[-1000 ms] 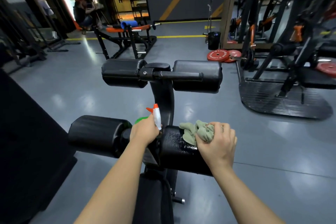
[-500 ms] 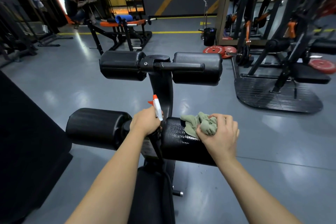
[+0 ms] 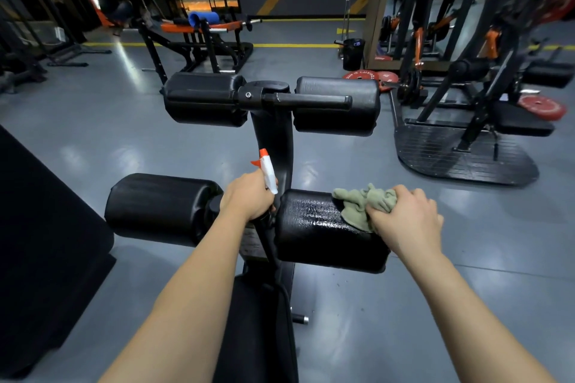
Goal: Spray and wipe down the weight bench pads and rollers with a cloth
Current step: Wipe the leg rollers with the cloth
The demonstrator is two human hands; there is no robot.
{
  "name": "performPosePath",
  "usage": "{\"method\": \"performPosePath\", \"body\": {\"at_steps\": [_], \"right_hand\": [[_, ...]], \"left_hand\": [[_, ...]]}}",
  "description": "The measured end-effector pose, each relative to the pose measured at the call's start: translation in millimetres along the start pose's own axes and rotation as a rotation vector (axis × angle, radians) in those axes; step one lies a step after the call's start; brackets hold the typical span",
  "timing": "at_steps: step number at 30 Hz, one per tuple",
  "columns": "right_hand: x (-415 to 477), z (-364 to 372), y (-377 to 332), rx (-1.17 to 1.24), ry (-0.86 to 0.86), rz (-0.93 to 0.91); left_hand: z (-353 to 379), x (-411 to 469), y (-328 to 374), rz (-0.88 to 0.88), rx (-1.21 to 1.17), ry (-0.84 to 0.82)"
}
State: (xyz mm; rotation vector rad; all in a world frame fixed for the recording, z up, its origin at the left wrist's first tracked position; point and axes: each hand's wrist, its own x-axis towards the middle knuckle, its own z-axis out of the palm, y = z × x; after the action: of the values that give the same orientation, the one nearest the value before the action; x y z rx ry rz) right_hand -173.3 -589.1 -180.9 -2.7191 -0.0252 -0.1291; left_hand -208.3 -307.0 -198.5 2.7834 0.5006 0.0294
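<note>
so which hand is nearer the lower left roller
Left. The left hand, holding the spray bottle, is right beside the lower left roller; the right hand grips the cloth on the lower right roller.

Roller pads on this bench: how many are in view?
4. Far pair: far left roller and far right roller. Near pair: near left roller, and near right roller under the cloth. None looks hidden.

We find open grey floor (image 3: 473,274) right of the wet black padded roller (image 3: 311,236). A curved black steel post (image 3: 275,137) blocks the gap beside it, and a large black slab (image 3: 40,242) crowds our left.
</note>
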Motion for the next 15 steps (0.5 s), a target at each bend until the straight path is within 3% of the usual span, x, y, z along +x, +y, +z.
{"method": "performPosePath", "body": {"at_steps": [5,12,15], "right_hand": [[-1.6,16.7,-7.2,0.044,0.109,-0.092],[-1.4,21.9,-14.7,0.309,0.011,-0.225],[-0.3,17.0,-6.2,0.234,-0.047,-0.265]], "left_hand": [[2.6,1.1,0.8,-0.006,0.03,0.01],[2.6,1.9,-0.4,-0.015,0.015,0.004],[3.0,1.2,0.8,-0.028,0.014,0.009]]}}
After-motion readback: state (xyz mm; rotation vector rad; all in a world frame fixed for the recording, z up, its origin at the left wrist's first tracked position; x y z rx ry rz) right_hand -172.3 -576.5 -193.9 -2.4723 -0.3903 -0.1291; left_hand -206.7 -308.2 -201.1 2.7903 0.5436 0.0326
